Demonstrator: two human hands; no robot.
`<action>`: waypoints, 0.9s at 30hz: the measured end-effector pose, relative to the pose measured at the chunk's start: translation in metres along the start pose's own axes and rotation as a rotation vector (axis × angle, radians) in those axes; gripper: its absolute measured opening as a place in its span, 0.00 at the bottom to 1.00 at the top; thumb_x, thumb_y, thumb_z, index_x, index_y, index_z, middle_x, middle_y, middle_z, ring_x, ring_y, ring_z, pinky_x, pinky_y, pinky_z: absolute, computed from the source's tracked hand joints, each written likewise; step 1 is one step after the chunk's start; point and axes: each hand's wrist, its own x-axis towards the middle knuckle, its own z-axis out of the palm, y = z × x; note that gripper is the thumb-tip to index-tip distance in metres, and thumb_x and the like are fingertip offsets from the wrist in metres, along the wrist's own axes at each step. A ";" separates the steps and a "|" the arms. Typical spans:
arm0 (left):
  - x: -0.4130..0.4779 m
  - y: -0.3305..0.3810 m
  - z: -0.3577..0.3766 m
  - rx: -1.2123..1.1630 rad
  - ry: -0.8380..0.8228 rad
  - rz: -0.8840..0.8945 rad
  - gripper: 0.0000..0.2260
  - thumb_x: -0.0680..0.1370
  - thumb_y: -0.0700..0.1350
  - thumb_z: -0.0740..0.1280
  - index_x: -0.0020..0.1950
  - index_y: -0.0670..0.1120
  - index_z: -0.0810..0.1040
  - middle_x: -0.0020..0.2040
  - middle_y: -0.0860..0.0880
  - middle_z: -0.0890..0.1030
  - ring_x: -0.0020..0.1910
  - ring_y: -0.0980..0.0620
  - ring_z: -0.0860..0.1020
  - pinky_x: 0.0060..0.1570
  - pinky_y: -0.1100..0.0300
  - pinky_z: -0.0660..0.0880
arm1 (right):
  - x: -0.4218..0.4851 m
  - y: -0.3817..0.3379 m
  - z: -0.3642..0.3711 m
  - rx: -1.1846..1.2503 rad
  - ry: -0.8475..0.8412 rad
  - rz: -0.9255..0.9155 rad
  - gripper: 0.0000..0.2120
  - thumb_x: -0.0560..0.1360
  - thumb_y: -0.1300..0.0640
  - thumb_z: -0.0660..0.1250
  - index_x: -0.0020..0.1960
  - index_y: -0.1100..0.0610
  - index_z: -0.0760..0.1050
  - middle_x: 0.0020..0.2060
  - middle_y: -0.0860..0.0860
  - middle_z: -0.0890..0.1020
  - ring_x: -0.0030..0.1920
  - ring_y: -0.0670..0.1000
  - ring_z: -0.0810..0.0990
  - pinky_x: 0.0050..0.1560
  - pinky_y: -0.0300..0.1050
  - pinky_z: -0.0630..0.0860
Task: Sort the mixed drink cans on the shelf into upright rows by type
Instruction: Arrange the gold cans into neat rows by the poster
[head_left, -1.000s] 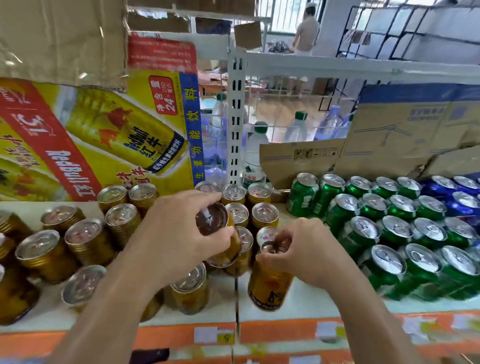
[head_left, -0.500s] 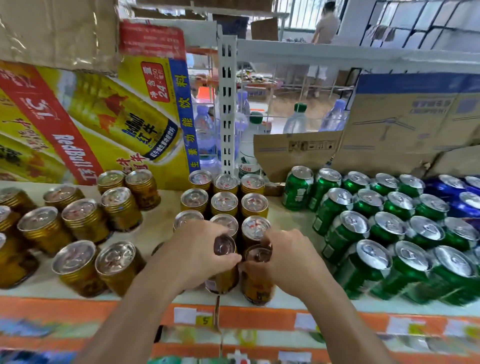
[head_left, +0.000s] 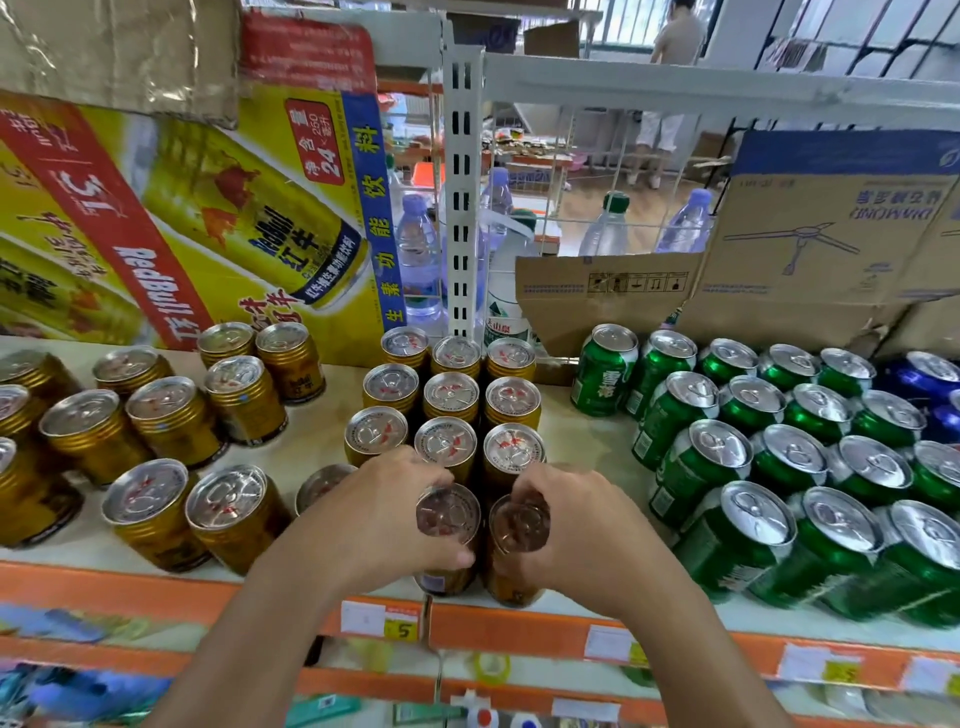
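My left hand (head_left: 382, 519) grips a gold can (head_left: 448, 519) standing upright at the shelf's front edge. Right beside it, my right hand (head_left: 576, 525) grips a second gold can (head_left: 519, 525), also upright. Both cans stand at the front of a block of upright gold cans (head_left: 451, 395) in three columns. Another gold can (head_left: 322, 483) is partly hidden behind my left hand. Loose gold cans (head_left: 171, 421) stand scattered on the left of the shelf (head_left: 311, 431).
Green cans (head_left: 789, 452) fill the right side in rows, with blue cans (head_left: 930, 379) at the far right. A Red Bull carton (head_left: 197, 218) and cardboard boxes (head_left: 831, 234) stand behind. A white upright post (head_left: 460, 197) divides the shelf; orange price strip (head_left: 519, 629) runs along the front.
Both hands have brought their gold cans down from above the shelf and set them side by side at the front of the gold block. The view has shifted left and lower.
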 end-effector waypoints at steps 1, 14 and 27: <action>-0.002 -0.001 -0.002 0.042 -0.026 0.003 0.34 0.68 0.61 0.73 0.72 0.57 0.67 0.65 0.58 0.68 0.62 0.57 0.69 0.54 0.63 0.66 | 0.000 0.000 0.001 0.006 0.013 0.007 0.20 0.66 0.42 0.73 0.52 0.47 0.71 0.44 0.44 0.74 0.43 0.49 0.75 0.42 0.47 0.75; 0.001 -0.002 -0.016 0.277 -0.048 -0.102 0.25 0.65 0.63 0.75 0.52 0.50 0.73 0.48 0.52 0.77 0.44 0.52 0.76 0.37 0.58 0.72 | -0.010 0.001 0.014 0.085 0.092 0.092 0.19 0.67 0.38 0.73 0.47 0.48 0.71 0.41 0.42 0.73 0.42 0.48 0.73 0.37 0.43 0.68; 0.006 -0.009 -0.006 0.224 -0.017 0.022 0.28 0.64 0.66 0.74 0.55 0.49 0.75 0.52 0.50 0.77 0.50 0.49 0.76 0.44 0.53 0.76 | -0.020 -0.005 0.036 0.149 0.204 0.158 0.16 0.69 0.40 0.73 0.42 0.49 0.69 0.36 0.41 0.72 0.40 0.48 0.71 0.34 0.44 0.64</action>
